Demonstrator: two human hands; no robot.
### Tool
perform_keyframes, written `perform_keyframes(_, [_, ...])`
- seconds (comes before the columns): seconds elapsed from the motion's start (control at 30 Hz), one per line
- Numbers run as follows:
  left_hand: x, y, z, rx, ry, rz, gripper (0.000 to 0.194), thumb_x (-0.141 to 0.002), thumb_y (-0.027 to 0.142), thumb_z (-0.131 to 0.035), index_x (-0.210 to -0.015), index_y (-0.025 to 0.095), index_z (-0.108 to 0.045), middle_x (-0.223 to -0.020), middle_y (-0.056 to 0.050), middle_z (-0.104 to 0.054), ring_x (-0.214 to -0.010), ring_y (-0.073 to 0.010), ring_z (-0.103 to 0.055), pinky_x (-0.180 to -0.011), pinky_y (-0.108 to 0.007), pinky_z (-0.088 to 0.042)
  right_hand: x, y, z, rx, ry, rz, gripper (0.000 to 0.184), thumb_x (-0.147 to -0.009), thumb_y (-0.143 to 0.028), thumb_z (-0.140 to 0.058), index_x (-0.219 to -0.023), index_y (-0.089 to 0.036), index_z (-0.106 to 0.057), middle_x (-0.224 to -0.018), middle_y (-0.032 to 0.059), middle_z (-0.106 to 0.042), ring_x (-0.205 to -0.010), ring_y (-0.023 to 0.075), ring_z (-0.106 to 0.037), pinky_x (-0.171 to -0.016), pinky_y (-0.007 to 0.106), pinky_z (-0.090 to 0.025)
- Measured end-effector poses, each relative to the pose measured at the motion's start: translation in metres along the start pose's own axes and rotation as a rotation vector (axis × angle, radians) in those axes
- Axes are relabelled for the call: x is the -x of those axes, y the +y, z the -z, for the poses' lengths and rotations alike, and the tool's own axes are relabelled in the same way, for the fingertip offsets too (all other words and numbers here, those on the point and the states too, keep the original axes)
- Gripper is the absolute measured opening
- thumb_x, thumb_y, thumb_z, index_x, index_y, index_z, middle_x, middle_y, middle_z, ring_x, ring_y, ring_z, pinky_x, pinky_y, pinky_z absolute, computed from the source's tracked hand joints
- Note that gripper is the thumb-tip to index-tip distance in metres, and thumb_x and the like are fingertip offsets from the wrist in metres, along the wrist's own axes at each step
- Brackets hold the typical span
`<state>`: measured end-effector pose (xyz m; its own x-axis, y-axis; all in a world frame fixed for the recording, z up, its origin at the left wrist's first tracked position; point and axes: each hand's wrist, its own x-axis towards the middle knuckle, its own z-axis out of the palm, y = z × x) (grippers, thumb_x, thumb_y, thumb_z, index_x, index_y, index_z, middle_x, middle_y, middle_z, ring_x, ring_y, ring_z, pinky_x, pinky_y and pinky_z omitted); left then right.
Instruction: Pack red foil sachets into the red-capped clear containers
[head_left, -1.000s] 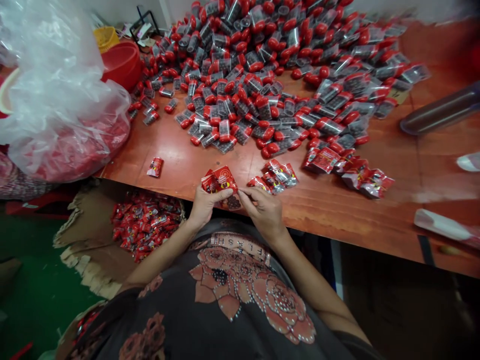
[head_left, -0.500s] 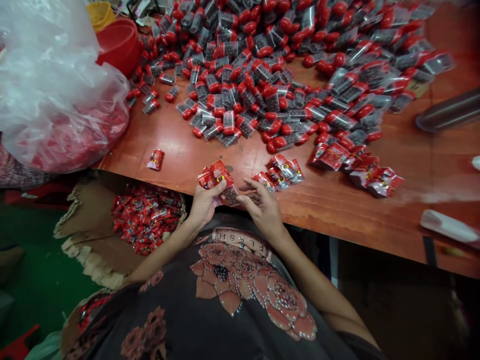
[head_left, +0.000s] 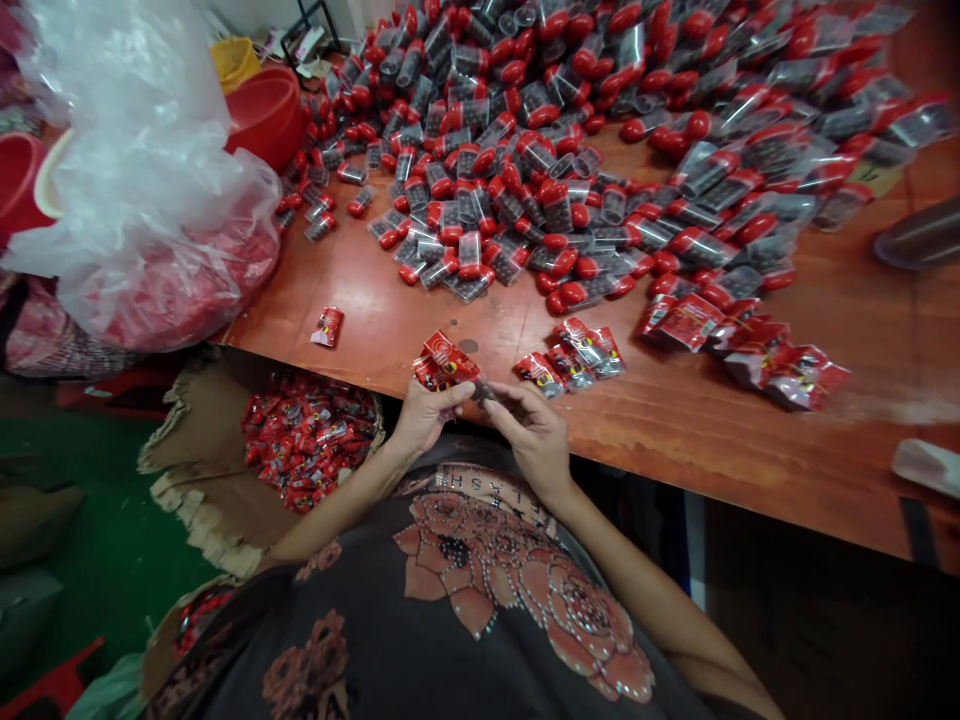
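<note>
My left hand [head_left: 424,415] is closed on small red printed packets [head_left: 446,360], pinched under the thumb near the table's front edge. My right hand [head_left: 534,430] has its thumb and fingers closed on the dark, see-through end of one of these packets, so both hands hold it between them. Just beyond my right hand lies a small group of similar red packets [head_left: 574,355]. One single red packet [head_left: 328,327] rests on the table to the left. How many packets are in my left hand is hard to tell.
A big heap of clear tubes with red caps [head_left: 480,190] covers the back of the wooden table [head_left: 360,290]. More red packets [head_left: 787,370] lie at right. A plastic bag [head_left: 165,230] bulges at left, before a red bowl [head_left: 266,115]. Below stands a carton of packets [head_left: 307,440].
The right fingers opened away from the packet, then closed on its dark end. The red packets tilted in my left hand. The whole view has shifted a little.
</note>
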<state>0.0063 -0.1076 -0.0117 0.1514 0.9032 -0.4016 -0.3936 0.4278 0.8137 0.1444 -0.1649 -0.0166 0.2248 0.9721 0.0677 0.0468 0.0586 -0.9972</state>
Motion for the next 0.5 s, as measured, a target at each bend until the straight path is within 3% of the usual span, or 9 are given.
perform_keyframes(0.17, [-0.013,0.021,0.016,0.029,0.133,-0.163,0.043,-0.052,0.024,-0.091,-0.087,0.019,-0.065,-0.071,0.005,-0.066,-0.052,-0.0058,-0.052,-0.043,-0.017,-0.037,-0.002,0.003,0.007,0.221,0.041,0.241,0.027,-0.086,-0.019,-0.066,-0.111,-0.027,-0.07,-0.091,0.0017,-0.065,-0.08,0.016,-0.063,-0.072,0.035,-0.057])
perform_keyframes(0.27, [-0.016,0.039,0.023,-0.049,0.115,-0.231,0.05,-0.052,0.021,-0.09,-0.095,0.02,-0.065,-0.083,0.001,-0.072,-0.053,-0.0058,-0.053,-0.041,-0.017,-0.035,-0.003,0.005,0.007,0.246,0.006,0.3,0.027,-0.087,-0.017,-0.064,-0.112,-0.027,-0.069,-0.093,0.002,-0.066,-0.081,0.0166,-0.064,-0.073,0.036,-0.057])
perform_keyframes(0.4, [-0.009,0.049,0.02,-0.186,0.108,-0.271,0.049,-0.051,0.018,-0.09,-0.095,0.019,-0.067,-0.073,0.003,-0.068,-0.049,-0.0057,-0.05,-0.039,-0.017,-0.033,-0.005,0.005,0.003,0.253,-0.054,0.325,0.028,-0.087,-0.017,-0.064,-0.113,-0.027,-0.067,-0.094,0.0029,-0.065,-0.082,0.0174,-0.064,-0.07,0.035,-0.058])
perform_keyframes(0.5, [-0.003,0.045,0.012,-0.198,0.119,-0.278,0.04,-0.055,0.022,-0.09,-0.088,0.018,-0.068,-0.069,0.004,-0.065,-0.047,-0.0046,-0.048,-0.038,-0.017,-0.034,-0.006,0.005,0.0,0.267,-0.074,0.376,0.04,-0.087,-0.017,-0.064,-0.124,-0.031,-0.063,-0.103,0.0051,-0.064,-0.088,0.0189,-0.066,-0.071,0.035,-0.06])
